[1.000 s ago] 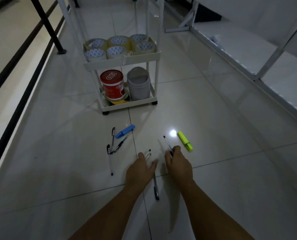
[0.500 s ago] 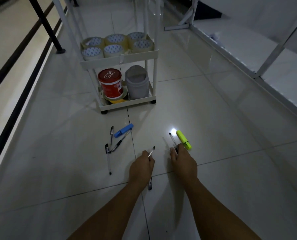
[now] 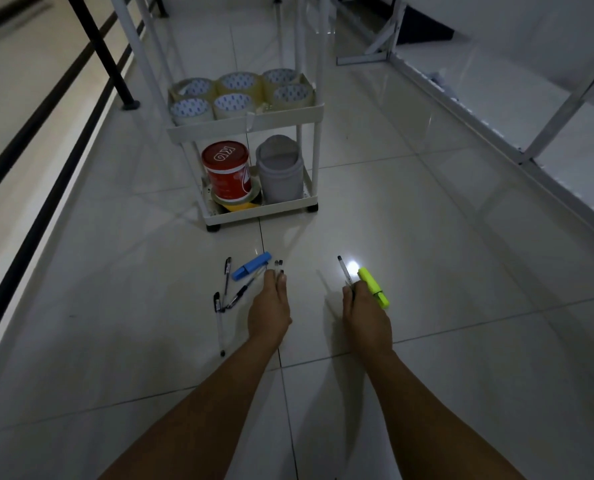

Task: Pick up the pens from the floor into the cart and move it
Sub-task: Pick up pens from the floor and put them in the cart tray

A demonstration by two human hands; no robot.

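Observation:
My left hand (image 3: 269, 311) is closed around two clear pens (image 3: 279, 268) whose tips stick out past my fingers. Just to its left on the floor lie a blue highlighter (image 3: 251, 270) and three black-capped pens (image 3: 227, 289). My right hand (image 3: 366, 317) grips a clear pen (image 3: 343, 270), and its fingers touch the yellow highlighter (image 3: 373, 287) beside it. The white two-shelf cart (image 3: 245, 124) stands on the tiles beyond the pens.
The cart's top shelf holds several tape rolls (image 3: 235, 93); the lower shelf holds a red tub (image 3: 227, 173) and a grey canister (image 3: 280, 171). A black railing (image 3: 101, 50) runs along the left. White metal frames (image 3: 517, 133) line the right.
My left hand has lifted its pens off the floor and moved forward toward the blue highlighter. My right hand has closed on the clear pen and reached the yellow highlighter.

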